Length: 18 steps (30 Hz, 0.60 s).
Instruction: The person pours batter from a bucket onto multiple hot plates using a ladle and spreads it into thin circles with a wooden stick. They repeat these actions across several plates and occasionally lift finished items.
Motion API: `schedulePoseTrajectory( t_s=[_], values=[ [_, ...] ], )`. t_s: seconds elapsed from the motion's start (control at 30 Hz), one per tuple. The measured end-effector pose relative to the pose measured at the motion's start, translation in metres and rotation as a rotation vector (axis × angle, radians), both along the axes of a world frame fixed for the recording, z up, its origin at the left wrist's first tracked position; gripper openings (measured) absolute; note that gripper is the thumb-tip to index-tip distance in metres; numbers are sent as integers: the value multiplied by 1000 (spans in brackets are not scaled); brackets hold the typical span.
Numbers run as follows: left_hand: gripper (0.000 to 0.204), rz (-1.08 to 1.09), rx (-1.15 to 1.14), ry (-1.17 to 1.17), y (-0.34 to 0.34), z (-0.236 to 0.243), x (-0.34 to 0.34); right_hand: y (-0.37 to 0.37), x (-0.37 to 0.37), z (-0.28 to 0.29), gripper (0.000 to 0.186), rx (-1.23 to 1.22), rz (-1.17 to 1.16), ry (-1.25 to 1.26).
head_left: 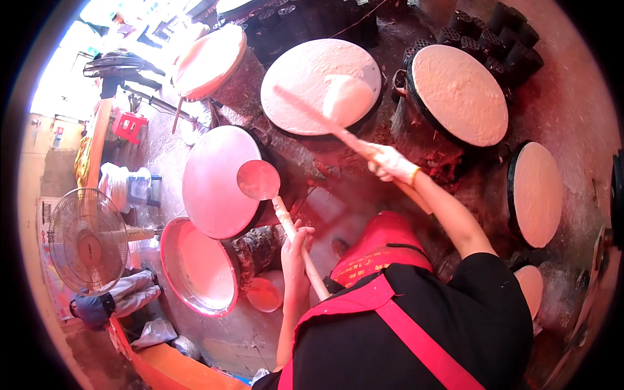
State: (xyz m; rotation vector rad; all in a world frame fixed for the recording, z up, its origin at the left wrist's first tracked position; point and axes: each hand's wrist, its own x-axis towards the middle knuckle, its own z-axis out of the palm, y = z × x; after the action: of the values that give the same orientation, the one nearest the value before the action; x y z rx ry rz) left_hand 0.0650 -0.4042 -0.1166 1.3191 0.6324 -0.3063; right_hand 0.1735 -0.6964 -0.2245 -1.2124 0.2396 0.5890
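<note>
My left hand (296, 246) grips the pale handle of a round ladle (259, 179), whose bowl is over the smooth round griddle (208, 182) at centre left. My right hand (391, 164), in front of the back griddle, is closed on a long wooden stick (351, 140); its far part lies blurred over the pale batter layer on that back griddle (292, 71). A brighter rounded patch (348, 104) shows at its right side. At the upper right is another batter-covered griddle (458, 94). A basin of pale liquid (198, 266) sits below the smooth griddle, left of my left hand.
More griddles (534, 194) line the right, another (208, 62) the upper left. Black perforated cylinders (494, 45) are stacked behind. At left are a fan (89, 242), a red stool (130, 127) and, low down, another person's legs (133, 292). An orange bench (179, 364) is at lower left.
</note>
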Motion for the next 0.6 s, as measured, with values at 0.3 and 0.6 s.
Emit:
schedulePoseTrajectory(
  t_s=[0.3,0.6],
  values=[
    [25,-3,-52,52,-68,3,14,-82,107,-2,43,-175,-330,-92],
    [20,-3,-205,47,-77,2,32,-60,64,6,38,-68,-336,-70]
  ],
)
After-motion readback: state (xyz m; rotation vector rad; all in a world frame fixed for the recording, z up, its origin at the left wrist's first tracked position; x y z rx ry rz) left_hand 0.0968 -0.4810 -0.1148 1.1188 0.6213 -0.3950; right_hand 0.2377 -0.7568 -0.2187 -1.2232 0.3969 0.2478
